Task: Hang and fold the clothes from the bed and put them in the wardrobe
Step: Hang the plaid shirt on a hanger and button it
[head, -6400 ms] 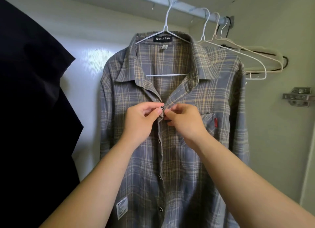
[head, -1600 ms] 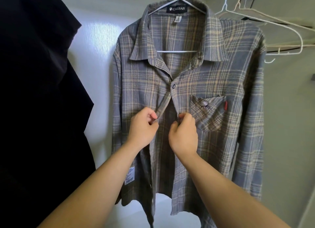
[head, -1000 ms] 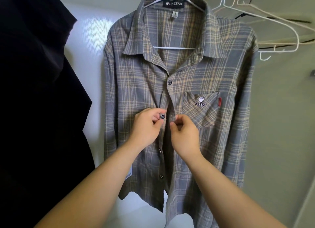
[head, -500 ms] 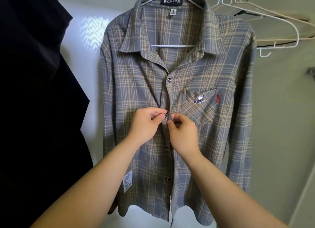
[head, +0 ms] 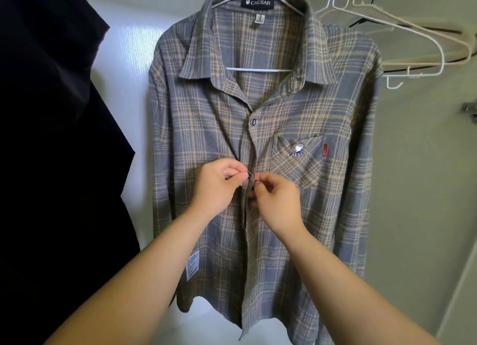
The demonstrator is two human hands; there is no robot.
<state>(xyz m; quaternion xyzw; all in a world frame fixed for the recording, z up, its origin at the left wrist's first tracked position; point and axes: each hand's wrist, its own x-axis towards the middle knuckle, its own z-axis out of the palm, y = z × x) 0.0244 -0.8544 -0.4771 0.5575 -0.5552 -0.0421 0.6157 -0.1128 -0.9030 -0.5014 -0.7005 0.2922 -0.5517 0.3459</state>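
Note:
A grey and tan plaid shirt (head: 196, 128) hangs on a white hanger (head: 258, 69) inside the wardrobe, facing me. Its top button (head: 253, 122) is fastened. My left hand (head: 219, 187) pinches the second button and the left placket edge at mid-chest. My right hand (head: 277, 203) pinches the right placket edge just beside it, below the chest pocket (head: 296, 161). The two hands nearly touch at the front opening. Lower buttons show along the placket below my hands.
A dark garment (head: 56, 151) hangs close on the left and fills that side. Empty white hangers (head: 413, 30) hang to the right of the shirt. A metal hinge (head: 469, 110) sits on the green right wall. The white back wall (head: 129, 61) shows behind.
Both hands moved down from the top button, now fastened, to the second button. In the last half second they drew closer together at the placket.

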